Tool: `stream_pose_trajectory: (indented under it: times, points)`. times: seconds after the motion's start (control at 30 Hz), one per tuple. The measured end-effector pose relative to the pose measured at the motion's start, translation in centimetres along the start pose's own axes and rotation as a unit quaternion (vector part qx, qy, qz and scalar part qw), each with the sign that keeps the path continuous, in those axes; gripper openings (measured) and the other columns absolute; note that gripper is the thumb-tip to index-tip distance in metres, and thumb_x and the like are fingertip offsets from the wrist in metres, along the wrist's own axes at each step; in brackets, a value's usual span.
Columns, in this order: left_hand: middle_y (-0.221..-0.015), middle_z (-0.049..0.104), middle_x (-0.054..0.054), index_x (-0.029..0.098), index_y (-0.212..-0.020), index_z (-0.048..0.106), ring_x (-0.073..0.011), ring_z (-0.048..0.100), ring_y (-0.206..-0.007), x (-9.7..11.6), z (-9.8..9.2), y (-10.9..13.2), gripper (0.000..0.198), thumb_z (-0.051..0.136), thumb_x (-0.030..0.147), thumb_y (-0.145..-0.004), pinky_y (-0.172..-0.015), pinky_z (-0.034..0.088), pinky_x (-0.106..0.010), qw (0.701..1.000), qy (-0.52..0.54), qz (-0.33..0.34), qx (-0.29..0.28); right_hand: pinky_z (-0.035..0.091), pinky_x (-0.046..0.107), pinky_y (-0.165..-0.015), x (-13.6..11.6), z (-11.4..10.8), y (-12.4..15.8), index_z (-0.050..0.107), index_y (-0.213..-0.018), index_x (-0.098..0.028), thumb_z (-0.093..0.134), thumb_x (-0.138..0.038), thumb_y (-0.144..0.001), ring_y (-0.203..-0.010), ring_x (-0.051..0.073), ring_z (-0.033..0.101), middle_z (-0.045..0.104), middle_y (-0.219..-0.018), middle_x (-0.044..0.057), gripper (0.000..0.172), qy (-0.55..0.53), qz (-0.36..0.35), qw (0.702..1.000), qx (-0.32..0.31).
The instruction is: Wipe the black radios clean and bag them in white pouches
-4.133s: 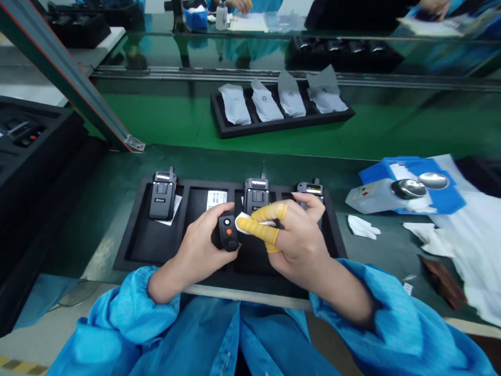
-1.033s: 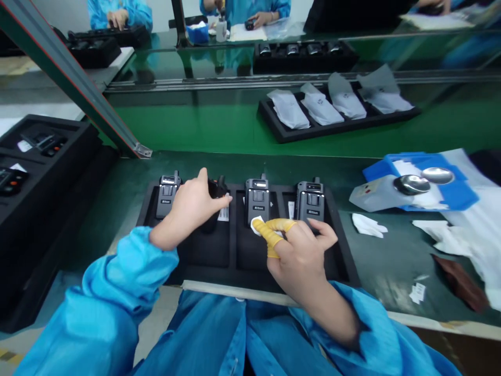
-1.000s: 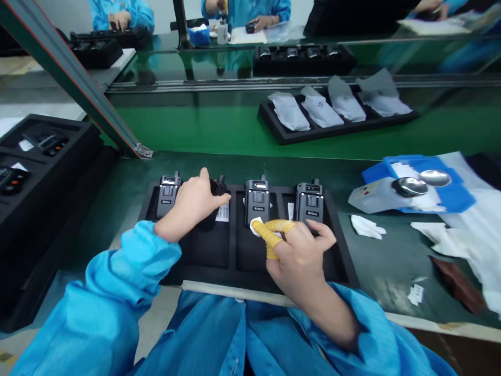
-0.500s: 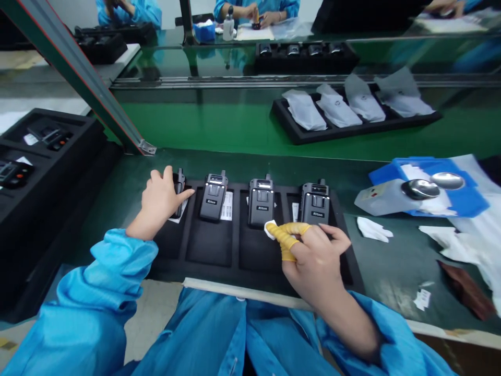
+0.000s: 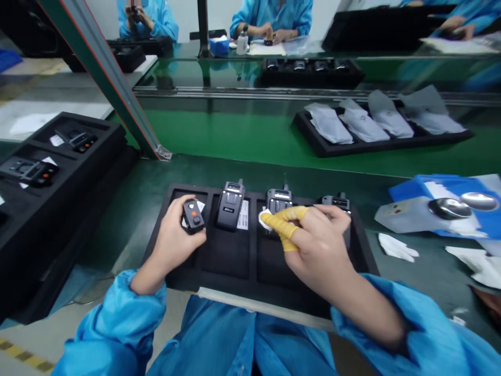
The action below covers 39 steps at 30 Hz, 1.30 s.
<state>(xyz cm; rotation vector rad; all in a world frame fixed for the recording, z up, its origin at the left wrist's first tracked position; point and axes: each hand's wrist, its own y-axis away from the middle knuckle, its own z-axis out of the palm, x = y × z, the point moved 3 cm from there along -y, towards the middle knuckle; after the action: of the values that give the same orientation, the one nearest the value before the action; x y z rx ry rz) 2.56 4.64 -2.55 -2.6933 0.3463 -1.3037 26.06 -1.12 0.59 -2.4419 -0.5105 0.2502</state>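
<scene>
My left hand is closed around a black two-way radio, its end with an orange button turned towards me. It is held over the left compartment of a black foam tray. My right hand, with yellow wraps on its fingers, pinches a small white wipe over the tray. Behind that hand lie a radio and another radio, both partly hidden by it. A radio marked "Riton" lies face down beside a white label.
On the right stand a plastic bottle with a metal top and a blue bin; a white cloth lies nearby. A tray of bagged items sits behind. Stacked foam trays rise at left. A slanted post stands beyond. Co-workers sit opposite.
My left hand has lifted the leftmost radio out of its compartment and tipped its end towards me. My right hand keeps the wipe, staying over the tray. The camera view has shifted.
</scene>
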Motion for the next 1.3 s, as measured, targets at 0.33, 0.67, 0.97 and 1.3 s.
stream_pose_trajectory:
  times: [0.33,0.67,0.97,1.3]
  points:
    - [-0.108,0.058,-0.004,0.022,-0.107,0.049,-0.0218,0.058,-0.102,1.0,0.1,1.1,0.053,0.056,0.005,-0.057,-0.089,0.049,-0.037,0.998,0.047,0.043,-0.015,0.026,0.038,-0.088,-6.0,4.1,-5.0,0.07,-0.095,-0.025,0.046,-0.004,-0.08,-0.079,0.012,0.052,0.063,-0.081,-0.001,0.035,-0.111,-0.09,0.99,0.004]
    - [-0.111,0.06,-0.005,0.022,-0.108,0.051,-0.0235,0.058,-0.106,0.7,-0.2,1.1,0.054,0.061,0.006,-0.057,-0.092,0.048,-0.041,0.998,0.043,0.051,-0.016,0.02,0.038,-0.093,-6.6,4.4,-5.4,0.07,-0.088,-0.026,0.044,-0.001,-0.077,-0.079,0.01,0.051,0.062,-0.08,-0.004,0.038,-0.146,-0.131,0.98,-0.023]
    - [-0.111,0.059,-0.006,0.022,-0.108,0.05,-0.0242,0.058,-0.106,0.7,-0.1,1.2,0.056,0.058,0.005,-0.056,-0.092,0.049,-0.041,0.996,0.037,0.073,-0.019,0.024,0.038,-0.092,-5.7,4.2,-4.3,0.069,-0.086,-0.025,0.045,0.0,-0.076,-0.077,0.01,0.054,0.065,-0.081,-0.003,0.037,-0.185,-0.113,0.976,-0.025]
    - [-0.109,0.059,-0.005,0.022,-0.107,0.051,-0.0228,0.059,-0.103,0.7,-0.2,1.0,0.055,0.058,0.004,-0.056,-0.09,0.049,-0.039,0.997,0.048,0.06,-0.016,0.024,0.036,-0.091,-5.8,4.0,-5.5,0.068,-0.083,-0.023,0.045,-0.007,-0.083,-0.077,0.012,0.054,0.066,-0.08,-0.002,0.029,-0.116,-0.107,0.987,0.023]
